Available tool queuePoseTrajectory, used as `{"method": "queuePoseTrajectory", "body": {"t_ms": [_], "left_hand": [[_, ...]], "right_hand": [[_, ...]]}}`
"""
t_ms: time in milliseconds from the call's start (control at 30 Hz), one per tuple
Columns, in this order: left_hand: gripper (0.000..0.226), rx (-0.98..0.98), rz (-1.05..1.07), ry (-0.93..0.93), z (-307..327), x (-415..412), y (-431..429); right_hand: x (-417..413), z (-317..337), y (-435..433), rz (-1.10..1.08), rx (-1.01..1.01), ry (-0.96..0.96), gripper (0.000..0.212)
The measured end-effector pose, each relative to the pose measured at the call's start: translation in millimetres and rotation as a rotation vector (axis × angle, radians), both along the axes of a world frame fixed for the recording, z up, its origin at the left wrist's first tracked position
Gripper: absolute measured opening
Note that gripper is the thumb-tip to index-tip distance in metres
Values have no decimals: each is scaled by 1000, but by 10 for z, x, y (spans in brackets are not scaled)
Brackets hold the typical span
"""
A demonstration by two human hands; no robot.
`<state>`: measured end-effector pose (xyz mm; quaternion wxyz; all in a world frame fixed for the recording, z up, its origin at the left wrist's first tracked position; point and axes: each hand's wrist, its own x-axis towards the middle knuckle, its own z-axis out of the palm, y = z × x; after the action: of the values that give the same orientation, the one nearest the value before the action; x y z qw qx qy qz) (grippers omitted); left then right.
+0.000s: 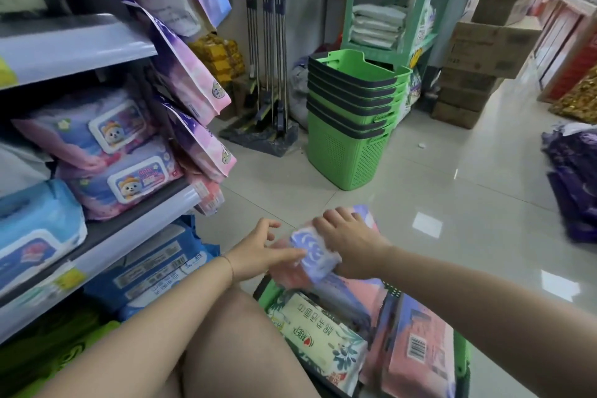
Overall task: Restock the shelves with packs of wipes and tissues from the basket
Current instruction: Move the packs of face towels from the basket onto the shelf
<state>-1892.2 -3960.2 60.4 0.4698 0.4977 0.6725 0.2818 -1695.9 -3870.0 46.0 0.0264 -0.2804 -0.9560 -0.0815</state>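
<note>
The right hand (352, 241) reaches across from the right, fingers curled over the top of the pack of wipes (310, 257) just above the basket (462, 349). The pack's long axis runs leftward toward the left hand (258, 247) — fingers spread, thumb at its near end. The shelf (106, 229) lies further left, so the left hand is nearer to it.

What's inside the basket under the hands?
In the basket lie a white and green tissue pack and pink packs. The right hand holds a wipes pack above them. Whatever lies beneath those packs is covered.
</note>
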Motion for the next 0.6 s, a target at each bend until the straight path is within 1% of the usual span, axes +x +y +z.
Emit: {"method": "queuePoseTrajectory", "body": {"t_ms": [33, 100, 167, 200, 233, 267, 333, 400, 500, 533, 600], "left_hand": [[94, 6, 82, -96, 63, -45, 14], [73, 7, 280, -263, 203, -165, 52], [47, -22, 394, -399, 328, -336, 56], [42, -43, 411, -465, 389, -417, 33], [43, -55, 413, -517, 435, -511, 6], [49, -65, 404, -553, 506, -586, -51], [55, -65, 340, -604, 626, -729, -174], [52, -34, 284, -667, 754, -814, -290], [43, 45, 285, -761, 926, -876, -446], [43, 81, 273, -759, 959, -900, -484], [47, 157, 242, -752, 1010, -964, -548]], "right_hand": [[-65, 86, 20, 27, 46, 46, 70], [-186, 271, 40, 93, 153, 123, 86], [-305, 440, 35, 171, 256, 232, 91], [-364, 510, 36, 212, 292, 292, 91], [-426, 578, 39, 251, 316, 346, 90], [-492, 641, 49, 286, 329, 389, 90], [-630, 758, 68, 342, 345, 452, 85], [-768, 857, 73, 387, 373, 508, 74], [-970, 1024, 11, 441, 420, 546, 66], [-1029, 1083, -10, 447, 427, 558, 64], [-1124, 1220, -51, 425, 415, 573, 69]]}}
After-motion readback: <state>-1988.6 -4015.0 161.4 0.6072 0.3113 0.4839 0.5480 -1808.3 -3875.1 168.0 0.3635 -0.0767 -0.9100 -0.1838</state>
